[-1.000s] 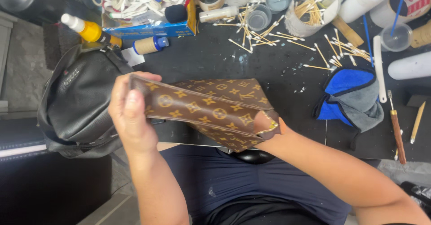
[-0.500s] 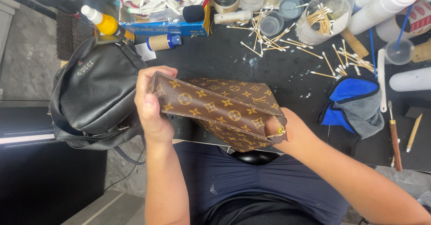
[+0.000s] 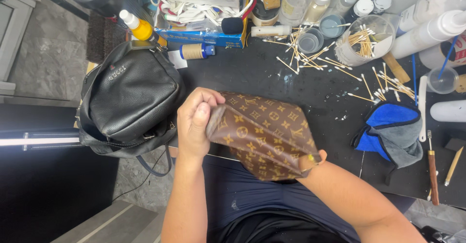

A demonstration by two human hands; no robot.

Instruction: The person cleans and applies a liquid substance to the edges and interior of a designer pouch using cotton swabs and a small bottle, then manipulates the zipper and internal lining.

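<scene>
Both hands grip a brown patterned soft leather pouch (image 3: 264, 134): left hand (image 3: 194, 121) clenched on its end, right hand (image 3: 310, 161) mostly hidden beneath, black leather backpack (image 3: 131, 97) just left.

Smooth coated brown pouch (image 3: 264, 136), pebbled black leather backpack (image 3: 131, 97), blue cloth (image 3: 391, 131)

Bright, even light falls from above. The black tabletop (image 3: 272, 83) shows faint sheen, soft shadows and sharp focus. Left of it, a white light strip (image 3: 39, 140) glares, blown out, beside deep darkness. Straight edges bend slightly outward.
</scene>
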